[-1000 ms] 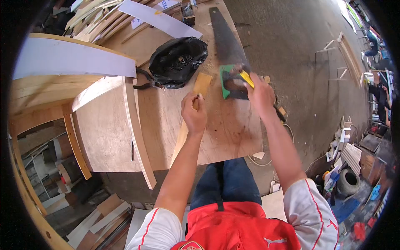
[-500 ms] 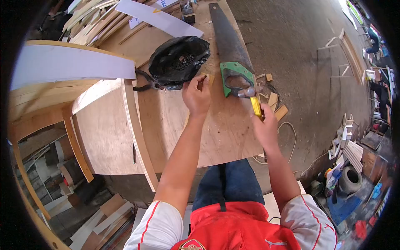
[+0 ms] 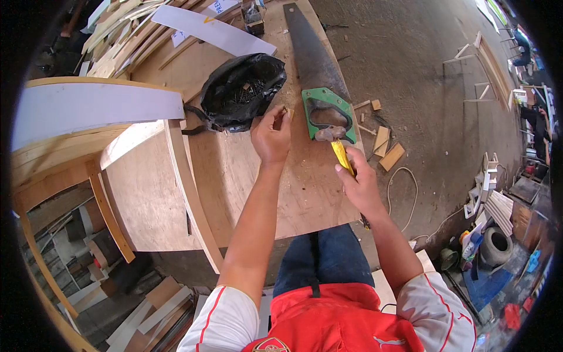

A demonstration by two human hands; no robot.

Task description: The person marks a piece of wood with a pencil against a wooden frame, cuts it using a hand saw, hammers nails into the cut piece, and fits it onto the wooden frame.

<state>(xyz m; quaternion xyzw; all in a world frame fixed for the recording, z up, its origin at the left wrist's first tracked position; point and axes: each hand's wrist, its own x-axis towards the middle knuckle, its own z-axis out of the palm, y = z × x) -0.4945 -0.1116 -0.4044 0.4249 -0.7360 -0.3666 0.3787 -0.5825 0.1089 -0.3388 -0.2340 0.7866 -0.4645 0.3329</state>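
Observation:
My left hand (image 3: 272,139) is closed in a pinch over the plywood worktop, thumb and fingertips on a small light wood piece (image 3: 290,112). Whether a nail is also in the pinch is too small to tell. Just beyond it lies an open black plastic bag (image 3: 214,111) with many dark nails (image 3: 249,95) inside. My right hand (image 3: 362,183) grips a hammer (image 3: 341,156) by its yellow handle. The hammer's metal head overlaps the green grip of a handsaw (image 3: 314,58), which lies flat with its blade pointing away.
A wooden frame with a white panel (image 3: 99,105) stands on the left. Wood strips (image 3: 132,44) and a white board (image 3: 214,30) lie at the back. Offcuts (image 3: 392,156) and a cord (image 3: 414,182) are on the floor to the right. Other people are in the far right background.
My right hand has brought the hammer left, its head now tilted toward my left hand. The left hand keeps its pinch, and the wood piece shows less. The whole view has shifted slightly.

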